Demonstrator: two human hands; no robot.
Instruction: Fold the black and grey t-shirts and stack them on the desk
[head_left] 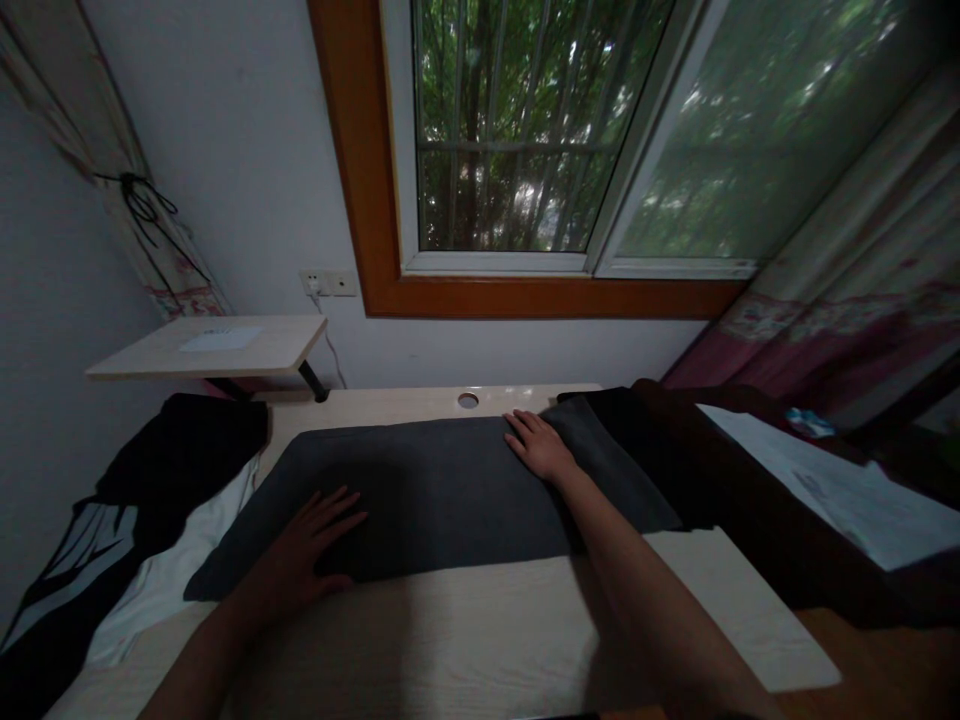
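A dark grey cloth [442, 490], which looks like a folded towel, lies flat and lengthwise across the pale wooden desk [465, 640]. My left hand [304, 545] is at its left part, fingers spread, with the thumb near the front edge. Farther to the right, my right hand [538, 445] rests palm down on the cloth towards its back edge, its fingers stretched out. Neither hand grips anything. Beyond the right hand the cloth runs on to the right and borders on black fabric [637, 440].
Black clothing [180, 450] and white fabric [180, 560] lie at the desk's left. A small raised shelf [135, 350] holds a paper [221, 339]. Behind the desk is a window [517, 150]. On the right, a whitish sheet [847, 485] lies on dark brown fabric [720, 480].
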